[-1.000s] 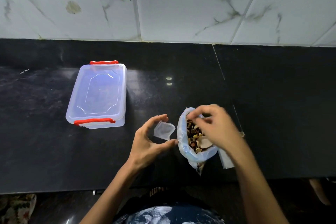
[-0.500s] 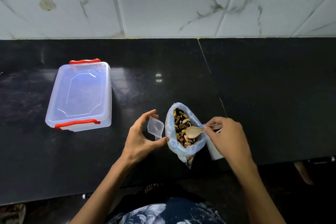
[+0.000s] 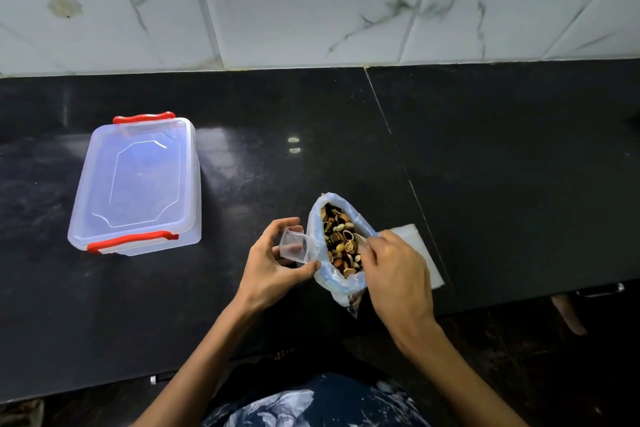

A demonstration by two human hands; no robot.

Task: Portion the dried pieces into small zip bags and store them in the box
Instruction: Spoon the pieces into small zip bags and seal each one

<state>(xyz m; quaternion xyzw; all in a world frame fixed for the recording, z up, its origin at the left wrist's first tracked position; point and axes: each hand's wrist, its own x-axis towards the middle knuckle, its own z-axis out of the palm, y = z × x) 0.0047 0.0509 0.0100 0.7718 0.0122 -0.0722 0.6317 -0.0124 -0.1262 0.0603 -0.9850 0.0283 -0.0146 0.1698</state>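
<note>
A large clear plastic bag (image 3: 320,234) of brown and tan dried pieces (image 3: 341,241) stands open near the counter's front edge. My left hand (image 3: 273,269) holds a small clear zip bag (image 3: 293,246) with its mouth open, just left of the big bag. My right hand (image 3: 398,274) grips a wooden spoon (image 3: 360,240) whose bowl dips into the dried pieces. A closed clear box (image 3: 135,184) with red latches sits on the counter to the left, away from both hands.
A stack of flat small zip bags (image 3: 420,250) lies under and behind my right hand. The black stone counter (image 3: 502,184) meets a white marble-tiled wall (image 3: 346,3) at the back. The counter's front edge runs close below the big bag.
My right hand took up the wooden spoon and now pushes it down into the dried pieces. My left hand has brought the small zip bag closer to the big bag.
</note>
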